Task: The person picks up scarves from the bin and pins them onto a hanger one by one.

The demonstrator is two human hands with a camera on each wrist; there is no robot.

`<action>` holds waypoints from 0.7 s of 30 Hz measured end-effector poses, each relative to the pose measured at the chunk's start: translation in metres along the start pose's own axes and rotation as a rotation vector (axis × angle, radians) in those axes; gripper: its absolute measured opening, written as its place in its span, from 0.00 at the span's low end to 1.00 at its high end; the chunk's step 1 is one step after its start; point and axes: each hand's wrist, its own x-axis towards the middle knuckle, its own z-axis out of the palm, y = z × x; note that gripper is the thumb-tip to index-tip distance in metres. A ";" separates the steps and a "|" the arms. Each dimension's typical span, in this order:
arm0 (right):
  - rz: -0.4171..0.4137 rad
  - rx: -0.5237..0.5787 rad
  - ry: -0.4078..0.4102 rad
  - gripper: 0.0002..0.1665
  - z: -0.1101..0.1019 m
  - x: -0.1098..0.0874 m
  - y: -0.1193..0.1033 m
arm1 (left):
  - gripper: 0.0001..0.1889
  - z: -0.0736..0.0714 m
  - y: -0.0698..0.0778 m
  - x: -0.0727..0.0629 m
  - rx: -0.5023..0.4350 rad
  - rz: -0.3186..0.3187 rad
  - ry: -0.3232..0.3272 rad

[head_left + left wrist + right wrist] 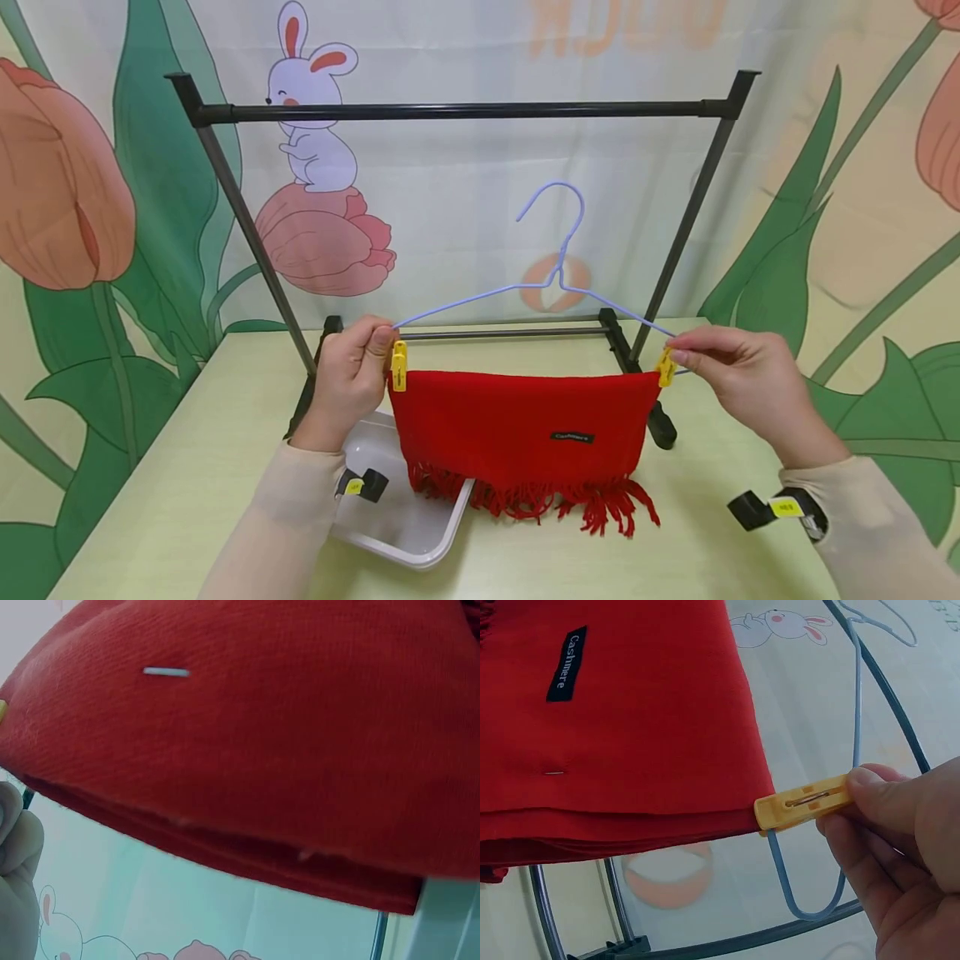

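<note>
A folded red scarf (517,425) with a fringe and a black label hangs from the lower part of a light purple wire hanger (480,296). Yellow clothespins fasten it, one at its left corner (400,367) and one at its right (802,802). My left hand (351,379) grips the hanger's left end beside the left clothespin; in the left wrist view only part of this hand (19,862) shows. With thumb and fingers my right hand (750,387) pinches the right clothespin's handle end, close to the wire. The hanger's hook points up, apart from the rack.
Behind the hanger stands a black garment rack (465,112) with a horizontal top bar and slanted posts. A white plastic bin (420,554) sits on the pale table (187,467), partly behind the scarf and left arm. A printed curtain (465,208) hangs behind.
</note>
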 end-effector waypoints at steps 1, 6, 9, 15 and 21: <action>0.009 -0.002 0.007 0.11 0.001 -0.001 0.000 | 0.14 0.000 0.000 0.000 0.000 0.001 0.004; 0.074 -0.018 0.042 0.12 0.009 -0.008 0.004 | 0.17 0.003 0.001 0.000 -0.014 0.015 0.021; 0.068 -0.041 0.048 0.11 0.015 -0.011 0.008 | 0.17 0.003 0.000 0.000 -0.019 0.016 0.031; 0.077 -0.062 0.046 0.14 0.020 -0.018 0.011 | 0.18 0.003 0.000 -0.001 -0.012 0.010 0.031; 0.038 -0.163 0.062 0.17 0.019 -0.021 0.006 | 0.21 0.002 0.000 -0.001 -0.006 0.039 0.013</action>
